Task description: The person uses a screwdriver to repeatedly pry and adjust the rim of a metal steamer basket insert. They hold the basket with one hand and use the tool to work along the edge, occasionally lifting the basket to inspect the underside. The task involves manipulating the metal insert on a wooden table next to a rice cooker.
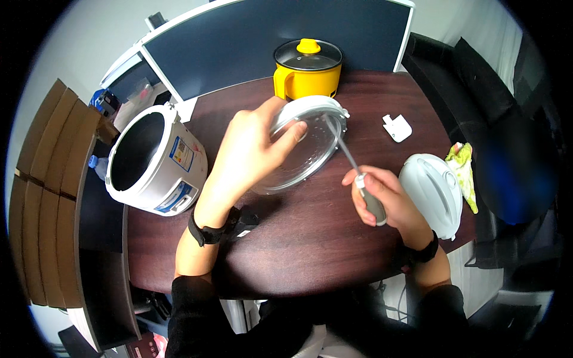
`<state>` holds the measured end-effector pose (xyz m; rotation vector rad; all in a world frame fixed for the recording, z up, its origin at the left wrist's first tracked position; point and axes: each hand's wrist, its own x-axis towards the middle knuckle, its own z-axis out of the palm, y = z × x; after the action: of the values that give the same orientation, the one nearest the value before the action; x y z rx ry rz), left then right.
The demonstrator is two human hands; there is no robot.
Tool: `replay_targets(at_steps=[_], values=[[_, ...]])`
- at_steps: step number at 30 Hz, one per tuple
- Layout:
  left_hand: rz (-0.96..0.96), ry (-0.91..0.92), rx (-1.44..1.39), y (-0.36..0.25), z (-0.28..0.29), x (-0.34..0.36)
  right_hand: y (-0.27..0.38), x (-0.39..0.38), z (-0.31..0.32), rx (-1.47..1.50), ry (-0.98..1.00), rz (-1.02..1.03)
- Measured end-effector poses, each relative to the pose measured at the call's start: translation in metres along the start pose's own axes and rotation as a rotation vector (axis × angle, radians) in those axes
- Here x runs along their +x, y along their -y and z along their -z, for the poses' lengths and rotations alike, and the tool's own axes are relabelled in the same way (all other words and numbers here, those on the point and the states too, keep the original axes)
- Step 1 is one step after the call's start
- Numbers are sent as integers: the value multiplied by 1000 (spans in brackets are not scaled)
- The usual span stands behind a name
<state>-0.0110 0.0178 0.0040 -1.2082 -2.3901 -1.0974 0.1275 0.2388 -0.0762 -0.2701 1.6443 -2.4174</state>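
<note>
My left hand (253, 140) grips the edge of a round lid part (316, 143) with a white rim and a shiny, see-through-looking disc, tilted up above the table. The thumb presses on the disc side; the other fingers are mostly hidden behind the rim. My right hand (385, 197) is closed around the grey and white handle of a screwdriver (348, 153). Its metal shaft slants up and left to the inside of the lid part near the rim. Whether the tip touches a screw cannot be made out.
A white rice cooker body (190, 158), lidless, leans at left. A yellow pot (316, 82) with a glass lid stands at the back before a dark partition (239, 51). At right lie a small white piece (399, 128), a pale lid cover (418, 191) and a green-patterned cloth (461, 170).
</note>
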Motion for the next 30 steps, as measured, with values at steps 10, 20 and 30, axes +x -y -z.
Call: replay_targets(at_steps=[10, 20, 30], values=[[75, -51, -88, -1, 0, 3, 1, 13, 23, -87, -544, 216], [131, -74, -553, 8, -20, 0, -2, 15, 34, -47, -542, 176], [21, -153, -377, 25, -29, 4, -4, 13, 37, -1, -526, 239]])
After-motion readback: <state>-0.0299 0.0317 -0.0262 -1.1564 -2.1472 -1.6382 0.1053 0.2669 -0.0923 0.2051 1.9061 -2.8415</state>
